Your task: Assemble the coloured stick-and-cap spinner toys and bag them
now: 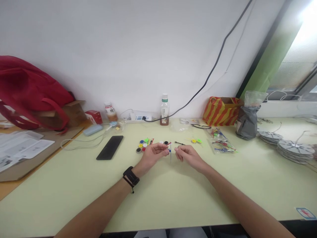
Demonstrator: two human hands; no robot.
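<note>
Over the middle of the surface point(158, 198), the left hand point(155, 154) pinches the slim blue piece point(170, 151) upright, best kept light and steady for the right hand point(190, 156) just right of it, whose curled grip I cannot tell as closed or loose.

Red bag point(29, 86) at left, dark phone point(109, 147) on pale table point(158, 198), striped bag point(215, 111) beside grey bag point(247, 124)

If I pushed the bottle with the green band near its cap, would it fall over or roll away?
The bottle looks taller than it is wide, so a push up high might well tip it. Its sides look rounded, so it could roll once lying down. Brown shows near the bottom; if that's leftover drink, it may feel fairly light.
</note>
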